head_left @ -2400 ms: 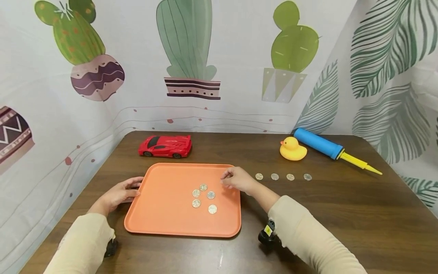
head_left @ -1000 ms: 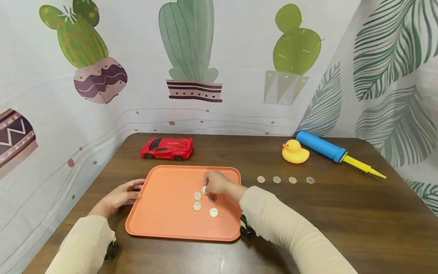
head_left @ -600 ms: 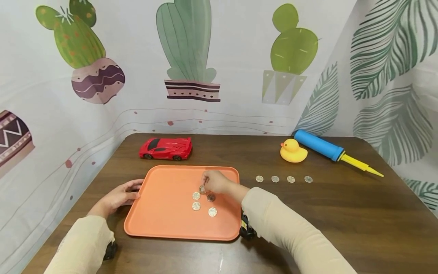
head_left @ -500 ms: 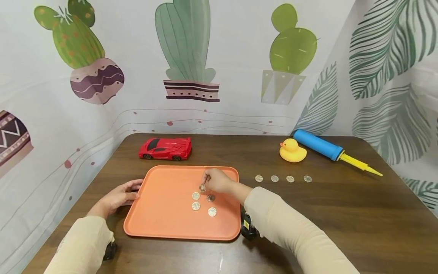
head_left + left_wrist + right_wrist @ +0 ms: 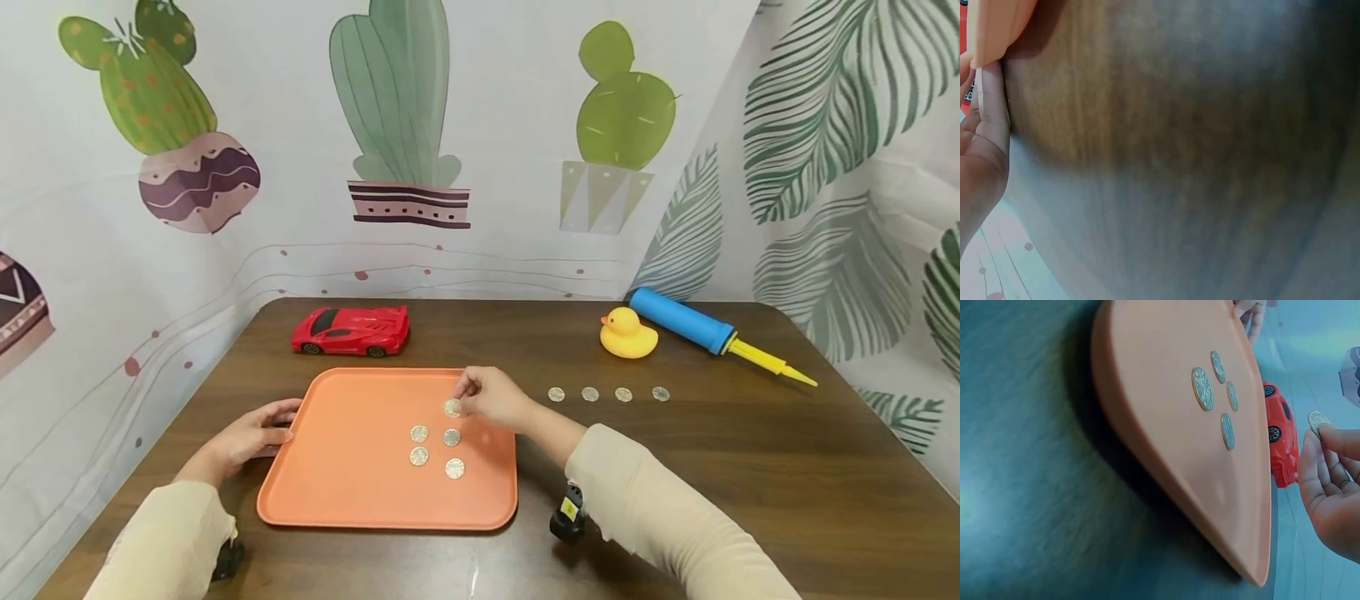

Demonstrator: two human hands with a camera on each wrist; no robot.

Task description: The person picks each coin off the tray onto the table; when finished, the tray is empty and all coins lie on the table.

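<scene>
Near the middle of the head view, the right hand [image 5: 491, 396] has a narrow grip, thumb and fingertips pinching one coin [image 5: 452, 407] over the upper right part of the orange tray [image 5: 345, 487]; the right wrist view, at its right edge, shows much of the coin's face standing clear of the fingers. Such a pinch, light but firm and near the coin's edge, looks right for so thin a thing: too loose and it could slip, too deep and the fingertips could hide it. Four flat coins [image 5: 452, 437] lie on the tray just below that hand in the frame, so the knuckles are best carried high enough not to brush them. At centre left, the left hand [image 5: 251, 435] touches the tray's left rim with relaxed fingers; steady, gentle contact there should stop the tray sliding, while a push could shift every coin. A row of four coins [image 5: 590, 394] lies on the counter [image 5: 712, 483] at centre right, outside the tray, and deserves the same clearance.
</scene>
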